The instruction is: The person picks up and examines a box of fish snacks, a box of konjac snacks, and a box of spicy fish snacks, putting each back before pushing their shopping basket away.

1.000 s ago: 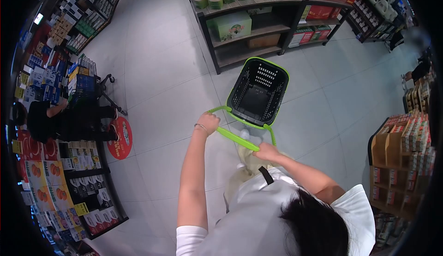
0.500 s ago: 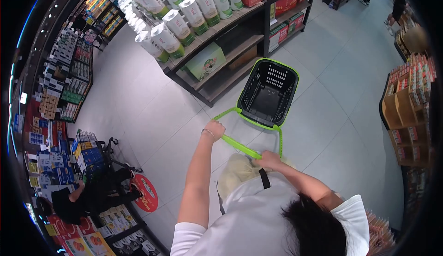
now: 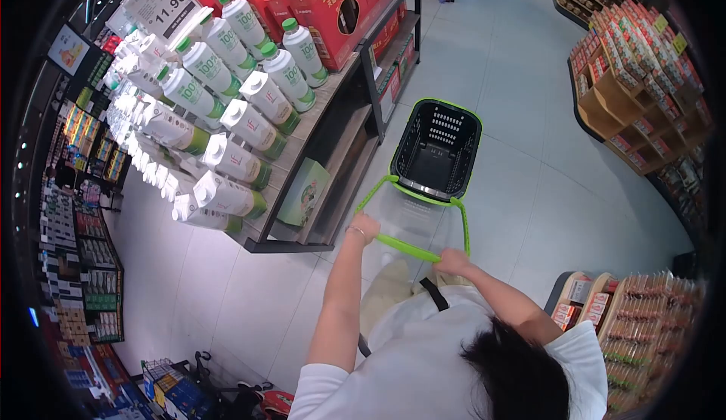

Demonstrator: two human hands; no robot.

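A black basket [image 3: 437,151] with a green rim stands on the floor in front of me, its inside showing no goods. Its long green handle reaches back towards my body. My left hand [image 3: 364,228], with a thin bracelet at the wrist, is closed round the left end of the handle's crossbar. Near the crossbar's right end, my right hand [image 3: 452,262] grips it too. To the left of the basket is a wooden display table [image 3: 333,121] with rows of white bottles [image 3: 203,68] and cartons [image 3: 253,126] on top.
Red gift boxes [image 3: 333,15] and a price sign [image 3: 162,5] stand on the display. Wooden shelves of packets [image 3: 635,79] are at the right, a rack of packaged goods [image 3: 650,329] below them. A loaded cart [image 3: 178,390] is at the lower left. People's legs show far ahead.
The bottle display has come closer and grown larger at the left. The cart and person at the left have slid down in view. Both hands keep hold of the handle.
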